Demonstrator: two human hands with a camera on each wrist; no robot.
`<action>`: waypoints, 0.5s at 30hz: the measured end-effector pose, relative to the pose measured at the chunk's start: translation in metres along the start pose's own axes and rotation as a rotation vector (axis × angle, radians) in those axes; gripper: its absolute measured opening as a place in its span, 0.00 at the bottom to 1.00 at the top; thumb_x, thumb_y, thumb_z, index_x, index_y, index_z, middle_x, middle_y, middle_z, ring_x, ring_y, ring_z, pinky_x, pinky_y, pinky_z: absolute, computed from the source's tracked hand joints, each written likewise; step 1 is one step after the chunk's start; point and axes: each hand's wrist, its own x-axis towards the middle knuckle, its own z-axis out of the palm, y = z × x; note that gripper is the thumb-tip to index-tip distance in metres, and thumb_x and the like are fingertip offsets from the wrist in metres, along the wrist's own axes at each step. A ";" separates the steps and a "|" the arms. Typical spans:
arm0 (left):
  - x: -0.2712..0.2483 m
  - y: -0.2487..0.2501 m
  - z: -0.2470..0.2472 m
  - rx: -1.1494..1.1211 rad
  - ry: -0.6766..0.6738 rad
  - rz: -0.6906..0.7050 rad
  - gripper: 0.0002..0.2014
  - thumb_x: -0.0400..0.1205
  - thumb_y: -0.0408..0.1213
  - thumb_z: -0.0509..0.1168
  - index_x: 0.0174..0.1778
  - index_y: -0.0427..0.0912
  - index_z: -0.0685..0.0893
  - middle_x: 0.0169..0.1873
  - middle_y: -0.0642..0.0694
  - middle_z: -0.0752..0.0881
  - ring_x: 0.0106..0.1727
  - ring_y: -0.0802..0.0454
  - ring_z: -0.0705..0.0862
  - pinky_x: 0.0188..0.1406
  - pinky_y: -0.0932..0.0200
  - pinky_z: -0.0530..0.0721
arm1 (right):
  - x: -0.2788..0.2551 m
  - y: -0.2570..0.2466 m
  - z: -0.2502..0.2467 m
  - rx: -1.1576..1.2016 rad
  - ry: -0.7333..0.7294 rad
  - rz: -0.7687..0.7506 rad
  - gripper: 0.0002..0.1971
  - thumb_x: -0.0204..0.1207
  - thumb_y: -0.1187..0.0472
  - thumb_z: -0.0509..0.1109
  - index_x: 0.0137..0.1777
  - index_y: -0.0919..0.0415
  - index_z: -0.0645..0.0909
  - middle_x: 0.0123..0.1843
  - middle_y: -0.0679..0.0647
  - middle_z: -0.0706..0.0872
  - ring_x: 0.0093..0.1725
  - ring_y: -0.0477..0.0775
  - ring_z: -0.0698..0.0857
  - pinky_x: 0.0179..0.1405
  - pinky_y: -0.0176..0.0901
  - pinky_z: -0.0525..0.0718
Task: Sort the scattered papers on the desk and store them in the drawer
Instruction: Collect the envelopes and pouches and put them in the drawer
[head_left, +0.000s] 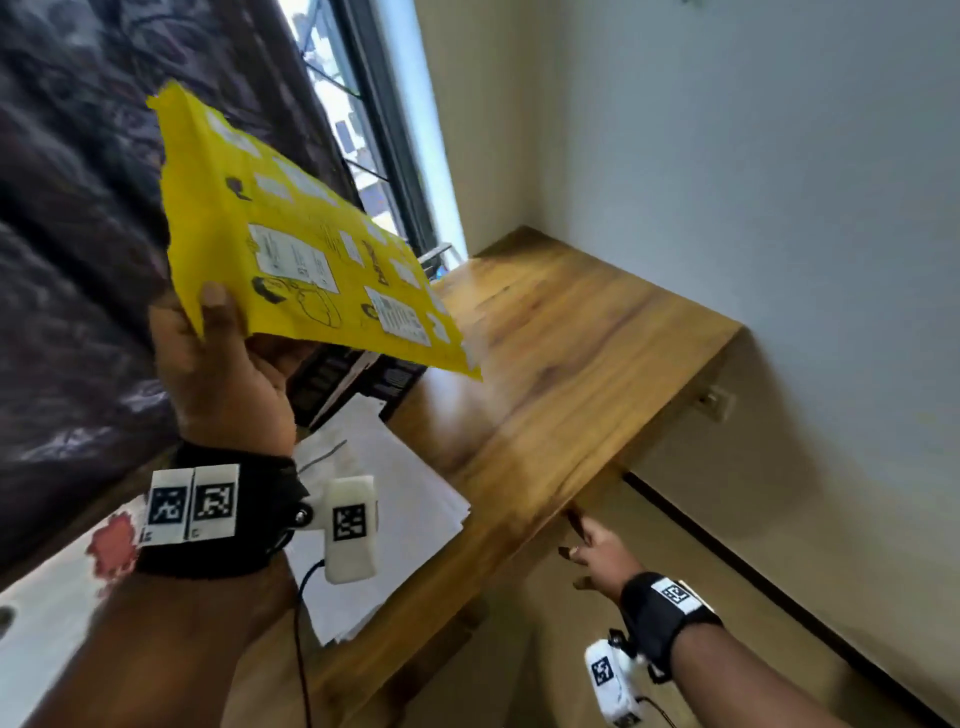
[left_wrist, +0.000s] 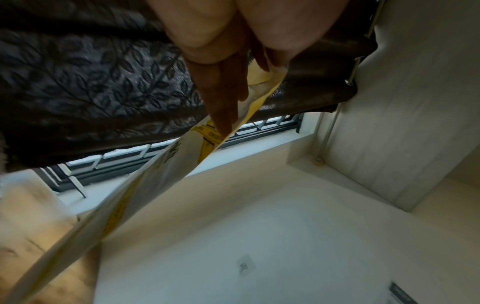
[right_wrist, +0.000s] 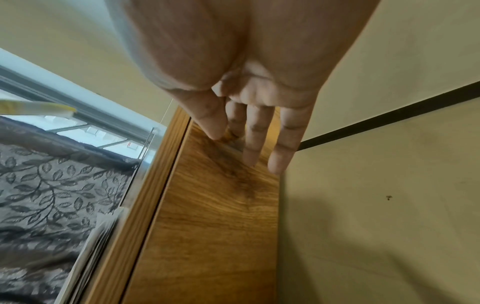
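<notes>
Left hand (head_left: 223, 374), centre left of the head view: thumb on top, fingers (left_wrist: 226, 111) beneath, clamped on the near edge of a yellow envelope (head_left: 306, 244) with white labels. Envelope held up in the air, tilted, well above the bench (head_left: 561, 332).

Right hand (head_left: 597, 551), lower centre of the head view, reaches under the bench's front edge. In the right wrist view its fingers (right_wrist: 259, 131) are straight and slightly apart, tips against the wooden drawer front (right_wrist: 215, 216); thumb and forefinger meet at a small knob (right_wrist: 231, 134). Whether they actually pinch it, cannot tell.

Loose stack of white papers (head_left: 379, 519) lies on the bench's near end, below the left wrist. A dark box (head_left: 353, 384) sits just beyond it, partly under the envelope.

Step in hand, as judged: opening the drawer so the envelope can go in. The drawer looks closed, only a thin seam under the bench top. Next move calls for a firm hold on the knob and a straight pull toward the body, then lowering the envelope flat. The white stack appears yet to be stored.

Hidden or unclear: drawer interior; knob mostly covered by the fingers; label print unreadable; left wrist view blurred, envelope seen edge-on.
</notes>
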 end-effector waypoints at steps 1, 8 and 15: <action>-0.010 0.012 0.003 -0.115 -0.012 0.002 0.07 0.88 0.47 0.59 0.58 0.50 0.75 0.56 0.40 0.87 0.59 0.32 0.86 0.45 0.33 0.89 | 0.001 -0.005 0.002 -0.014 0.004 -0.001 0.32 0.82 0.74 0.60 0.84 0.50 0.66 0.79 0.50 0.74 0.60 0.48 0.85 0.43 0.50 0.89; -0.018 0.016 -0.019 -0.163 0.108 -0.121 0.07 0.88 0.44 0.59 0.57 0.46 0.72 0.53 0.36 0.85 0.55 0.34 0.88 0.46 0.33 0.89 | -0.033 -0.068 -0.002 -0.229 0.544 -0.413 0.23 0.81 0.59 0.66 0.76 0.47 0.72 0.71 0.52 0.76 0.60 0.54 0.81 0.55 0.52 0.83; -0.012 0.024 -0.054 -0.055 0.166 -0.029 0.04 0.88 0.44 0.60 0.53 0.48 0.73 0.46 0.43 0.83 0.49 0.44 0.87 0.46 0.31 0.89 | -0.062 -0.175 0.087 -0.445 0.000 -0.894 0.43 0.63 0.25 0.73 0.78 0.35 0.68 0.70 0.34 0.72 0.69 0.45 0.73 0.65 0.46 0.77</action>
